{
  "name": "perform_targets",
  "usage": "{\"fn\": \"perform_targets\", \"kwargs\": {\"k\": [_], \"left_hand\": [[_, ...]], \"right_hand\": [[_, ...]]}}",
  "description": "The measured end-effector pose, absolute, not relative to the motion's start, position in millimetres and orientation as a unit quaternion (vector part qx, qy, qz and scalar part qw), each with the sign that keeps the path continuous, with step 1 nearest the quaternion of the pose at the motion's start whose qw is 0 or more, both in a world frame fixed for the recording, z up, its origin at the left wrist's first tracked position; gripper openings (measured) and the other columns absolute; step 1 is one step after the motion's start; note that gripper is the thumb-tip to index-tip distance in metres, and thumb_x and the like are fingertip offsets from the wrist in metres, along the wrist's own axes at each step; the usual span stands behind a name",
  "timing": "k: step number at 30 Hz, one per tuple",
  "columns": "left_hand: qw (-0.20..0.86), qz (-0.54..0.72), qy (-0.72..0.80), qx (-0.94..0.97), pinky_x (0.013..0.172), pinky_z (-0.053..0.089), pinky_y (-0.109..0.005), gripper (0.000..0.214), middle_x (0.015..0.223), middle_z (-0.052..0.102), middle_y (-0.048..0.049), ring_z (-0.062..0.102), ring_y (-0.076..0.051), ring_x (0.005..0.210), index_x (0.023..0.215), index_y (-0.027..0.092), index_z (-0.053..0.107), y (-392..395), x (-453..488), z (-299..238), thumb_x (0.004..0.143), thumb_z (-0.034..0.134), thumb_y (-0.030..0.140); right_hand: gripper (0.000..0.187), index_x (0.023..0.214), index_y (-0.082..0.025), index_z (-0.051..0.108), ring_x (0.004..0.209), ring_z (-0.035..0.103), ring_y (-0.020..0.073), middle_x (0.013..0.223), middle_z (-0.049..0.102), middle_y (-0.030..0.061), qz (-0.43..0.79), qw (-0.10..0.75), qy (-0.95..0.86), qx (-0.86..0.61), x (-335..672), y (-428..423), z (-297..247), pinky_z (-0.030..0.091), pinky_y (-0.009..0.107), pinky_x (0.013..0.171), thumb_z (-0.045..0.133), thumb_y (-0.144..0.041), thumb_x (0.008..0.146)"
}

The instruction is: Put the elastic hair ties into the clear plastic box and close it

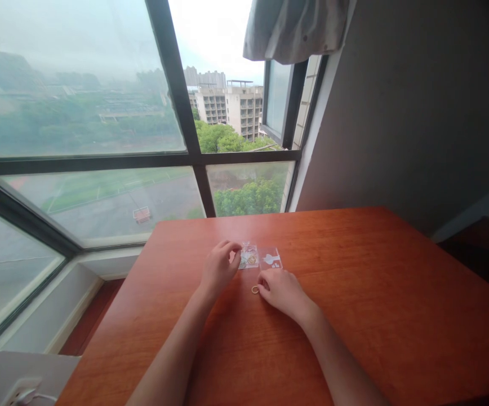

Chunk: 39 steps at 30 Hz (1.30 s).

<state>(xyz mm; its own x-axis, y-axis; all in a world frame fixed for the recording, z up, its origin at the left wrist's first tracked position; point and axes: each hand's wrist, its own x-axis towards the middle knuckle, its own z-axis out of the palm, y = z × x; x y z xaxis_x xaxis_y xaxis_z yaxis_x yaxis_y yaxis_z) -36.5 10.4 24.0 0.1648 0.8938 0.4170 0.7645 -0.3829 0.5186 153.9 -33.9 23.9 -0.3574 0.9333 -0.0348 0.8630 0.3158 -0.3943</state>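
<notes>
A small clear plastic box [249,260] lies open on the table, with several thin rings or bands inside. Its transparent lid [270,258], printed with white marks, is folded out to the right. My left hand [222,264] grips the box at its left edge, thumb and fingers curved around that side. Just below the lid, my right hand [281,288] is closed with curled fingers. A small yellowish ring [255,290] sits at its fingertips, close to the tabletop. The undersides of the right fingers are hidden.
Both forearms rest over a reddish-brown wooden table [375,293]. Beyond its back edge stands a large dark-framed window [143,163], with one pane swung outward. A grey curtain [297,31] hangs above, and a wall socket with a white plug [25,392] is at lower left.
</notes>
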Motion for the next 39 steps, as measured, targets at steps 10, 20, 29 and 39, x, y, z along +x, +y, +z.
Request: {"fn": "perform_targets", "kwargs": {"k": [10,20,29,39], "left_hand": [[0.098,0.327,0.542,0.768,0.063,0.041,-0.024,0.013,0.084,0.063,-0.0011,0.056,-0.013,0.07,0.087,0.021,0.064,9.2,-33.9,23.2,0.085,0.051,0.02],[0.112,0.324,0.528,0.777,0.062,0.041,-0.024,0.013,0.083,0.063,-0.0014,0.053,-0.012,0.065,0.09,0.02,0.064,6.3,-29.2,27.2,0.084,0.051,0.019],[0.122,0.311,0.516,0.789,0.061,0.041,-0.024,0.015,0.085,0.065,-0.0031,0.054,-0.013,0.066,0.089,0.02,0.064,3.0,-26.8,30.6,0.084,0.05,0.018],[0.154,0.303,0.499,0.797,0.061,0.041,-0.023,0.013,0.087,0.066,-0.0034,0.056,-0.013,0.067,0.086,0.02,0.064,1.0,-22.2,33.1,0.084,0.051,0.019]], "right_hand": [[0.016,0.085,-0.023,0.068,0.082,0.065,0.0199,0.088,0.072,0.0051,0.14,0.06,-0.807,-0.571,143.6,-36.8,25.7,0.039,0.027,0.066,0.054,-0.032,0.086],[0.015,0.085,-0.024,0.066,0.082,0.064,0.0168,0.091,0.071,0.0017,0.147,0.091,-0.79,-0.588,150.0,-31.5,28.7,0.035,0.025,0.063,0.051,-0.027,0.085],[0.012,0.084,-0.025,0.067,0.081,0.062,0.0169,0.086,0.07,0.0003,0.193,0.091,-0.802,-0.558,152.5,-34.9,27.2,0.035,0.026,0.064,0.059,-0.033,0.082],[0.012,0.087,-0.024,0.063,0.08,0.061,0.0158,0.09,0.069,0.0008,0.161,0.129,-0.784,-0.585,153.9,-30.4,28.8,0.032,0.025,0.063,0.053,-0.03,0.088]]}}
